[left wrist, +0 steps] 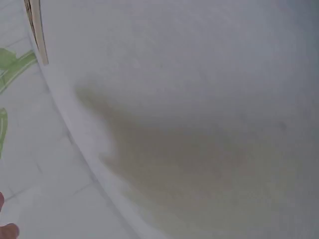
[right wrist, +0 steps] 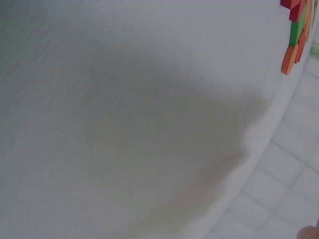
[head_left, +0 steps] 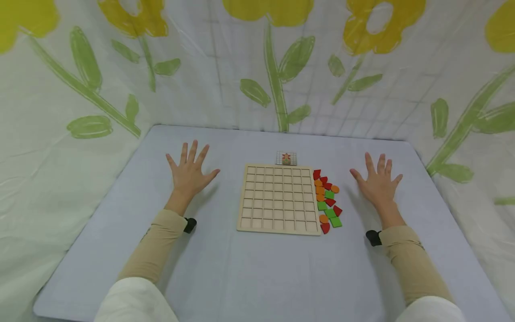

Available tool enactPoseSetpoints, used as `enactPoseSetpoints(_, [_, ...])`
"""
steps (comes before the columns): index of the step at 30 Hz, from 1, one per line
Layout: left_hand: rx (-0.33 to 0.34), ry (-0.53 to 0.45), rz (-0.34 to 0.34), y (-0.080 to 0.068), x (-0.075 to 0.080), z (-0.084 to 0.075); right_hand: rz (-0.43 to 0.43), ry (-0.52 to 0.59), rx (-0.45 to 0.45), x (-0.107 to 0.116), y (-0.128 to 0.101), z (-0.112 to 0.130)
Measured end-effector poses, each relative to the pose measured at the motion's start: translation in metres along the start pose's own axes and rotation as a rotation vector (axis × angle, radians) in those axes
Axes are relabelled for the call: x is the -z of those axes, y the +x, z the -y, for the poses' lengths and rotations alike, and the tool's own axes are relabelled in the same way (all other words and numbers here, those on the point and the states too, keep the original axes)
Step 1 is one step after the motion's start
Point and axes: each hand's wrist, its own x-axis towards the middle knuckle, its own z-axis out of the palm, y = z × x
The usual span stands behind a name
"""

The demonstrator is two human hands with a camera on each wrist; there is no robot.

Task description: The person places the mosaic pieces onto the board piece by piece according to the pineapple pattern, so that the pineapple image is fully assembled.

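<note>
In the head view my left hand (head_left: 190, 176) is held over the table with its fingers spread, left of a wooden grid board (head_left: 280, 200). My right hand (head_left: 378, 183) hovers the same way on the right side, fingers spread and holding nothing. Between the board and that hand lie several flat pieces: red wedge-shaped ones (head_left: 337, 210), orange discs (head_left: 335, 189) and green squares (head_left: 335, 222). Behind the board's far edge sits a small card (head_left: 286, 158) with a grid and a red-and-green figure. In both wrist views mostly tabletop and a hand's shadow show.
A pale table (head_left: 265, 273) carries all of this. Around its back and sides hangs a white curtain (head_left: 193, 89) painted with yellow flowers and green stems. Black wrist devices (head_left: 190, 225) sit at both cuffs.
</note>
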Motion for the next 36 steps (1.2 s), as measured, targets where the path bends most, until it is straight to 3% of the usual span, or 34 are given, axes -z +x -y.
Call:
enactPoseSetpoints(4, [-0.014, -0.285, 0.153, 0.003, -0.003, -0.004, 0.013, 0.062, -0.021, -0.007, 0.008, 0.015])
enactPoseSetpoints(7, [-0.066, -0.484, 0.327, 0.001, -0.008, -0.010, 0.022, 0.089, -0.033, -0.016, 0.014, 0.028])
enactPoseSetpoints(11, [-0.147, -0.586, 0.506, -0.006, -0.016, -0.018, 0.034, 0.170, -0.023, -0.028, 0.022, 0.045])
enactPoseSetpoints(14, [-0.200, -0.595, 0.578, -0.009, -0.023, -0.026, 0.040, 0.272, -0.003, -0.035, 0.027, 0.055])
enactPoseSetpoints(18, [-0.274, -0.593, 0.627, -0.009, -0.030, -0.037, 0.087, 0.388, -0.001, -0.044, 0.030, 0.067])
enactPoseSetpoints(23, [-0.318, -0.523, 0.648, -0.007, -0.034, -0.047, 0.152, 0.414, -0.019, -0.051, 0.027, 0.079])
enactPoseSetpoints(36, [-0.319, -0.458, 0.651, -0.002, -0.033, -0.057, 0.040, 0.367, -0.056, -0.052, 0.028, 0.089])
